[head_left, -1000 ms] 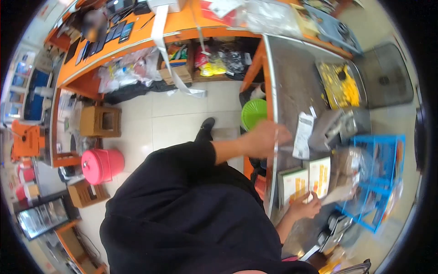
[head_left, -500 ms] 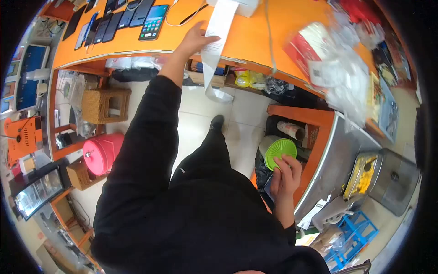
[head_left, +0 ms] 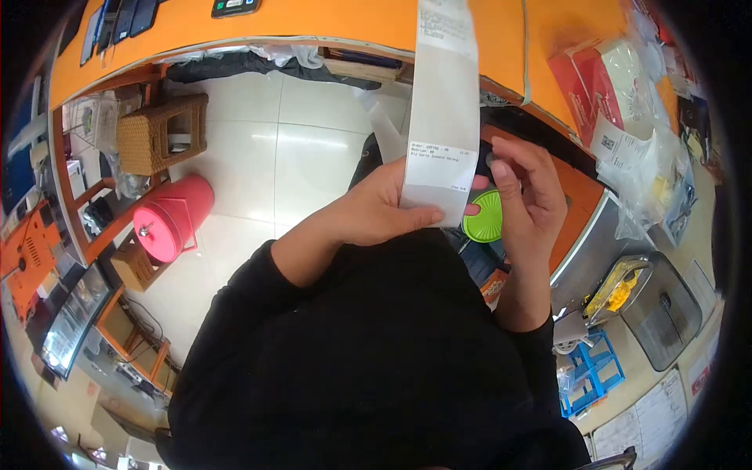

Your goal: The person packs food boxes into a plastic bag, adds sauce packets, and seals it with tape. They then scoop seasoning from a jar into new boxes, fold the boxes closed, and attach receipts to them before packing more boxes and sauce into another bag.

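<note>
White paper makes up the receipt strip point(head_left: 441, 102), which hangs down from the orange counter point(head_left: 313, 19) at the top and ends at chest height in front of the person. Its lower end, with a few lines of print, lies across the left hand point(head_left: 384, 207); the thumb presses the blank bottom edge against the fingers, so that hand is closed on the strip. The right hand point(head_left: 529, 196) is raised just beside the strip's right edge, fingers half curled and apart, thumb near the paper; whether it touches the strip cannot be told. Behind the two hands a green lid point(head_left: 483, 217) shows.

Open tiled floor point(head_left: 290, 164) lies to the left of the hands, with a pink bucket point(head_left: 168, 219) and a wicker stool point(head_left: 160, 133) well apart from them. To the right, the counter's edge, a red box point(head_left: 583, 78) and clear plastic bags point(head_left: 650, 180) crowd close, and a metal worktop point(head_left: 583, 258) runs below them.

Half a second ago the left hand was stretched up to the strip at the counter and the right hand was low by the green lid; now both are drawn in together before the chest.
</note>
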A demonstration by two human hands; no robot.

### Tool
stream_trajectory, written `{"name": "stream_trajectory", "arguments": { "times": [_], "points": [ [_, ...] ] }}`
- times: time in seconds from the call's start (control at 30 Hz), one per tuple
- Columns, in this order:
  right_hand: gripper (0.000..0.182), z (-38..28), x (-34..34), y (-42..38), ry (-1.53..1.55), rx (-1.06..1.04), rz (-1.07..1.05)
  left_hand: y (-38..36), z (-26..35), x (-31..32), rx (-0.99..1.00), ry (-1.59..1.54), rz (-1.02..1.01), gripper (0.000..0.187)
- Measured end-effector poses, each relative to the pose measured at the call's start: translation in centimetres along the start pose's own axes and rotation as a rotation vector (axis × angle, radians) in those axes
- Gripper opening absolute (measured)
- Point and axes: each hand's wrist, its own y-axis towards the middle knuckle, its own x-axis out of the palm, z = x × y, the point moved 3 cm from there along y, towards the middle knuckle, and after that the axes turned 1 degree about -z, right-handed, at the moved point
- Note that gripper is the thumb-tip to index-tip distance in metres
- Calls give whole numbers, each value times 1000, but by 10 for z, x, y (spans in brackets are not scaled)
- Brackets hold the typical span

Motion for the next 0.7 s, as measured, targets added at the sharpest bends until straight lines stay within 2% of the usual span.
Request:
{"name": "stream_trajectory", "arguments": {
  "times": [0.2, 0.3, 0.4, 0.47, 0.53, 0.57, 0.63, 0.7],
  "points": [
    [32, -13, 4, 9, 48, 75, -161, -11, -9, 9, 37, 69, 23, 59],
    [29, -16, 6, 10, 157, 228, -201, -13, -12, 15, 0, 15, -25, 59],
    [44, -7, 2, 5, 206, 386, -331, -18, -15, 31, -63, -52, -118, 58],
    [58, -6, 4, 1, 534, 330, -282, -24, -15, 43, -117, -89, -128, 57],
    [71, -3, 5, -11, 756, 297, -343, -28, -5, 46, 2, -121, -40, 56],
    [76, 0, 8, -23, 813, 292, -439, -28, -1, 43, 93, -146, 18, 55],
    [81, 2, 15, -54, 734, 254, -543, -25, 10, 41, 230, -162, 143, 52],
    [72, -1, 20, -81, 593, 235, -619, -17, 30, 41, 312, -137, 264, 49]
  ]
}}
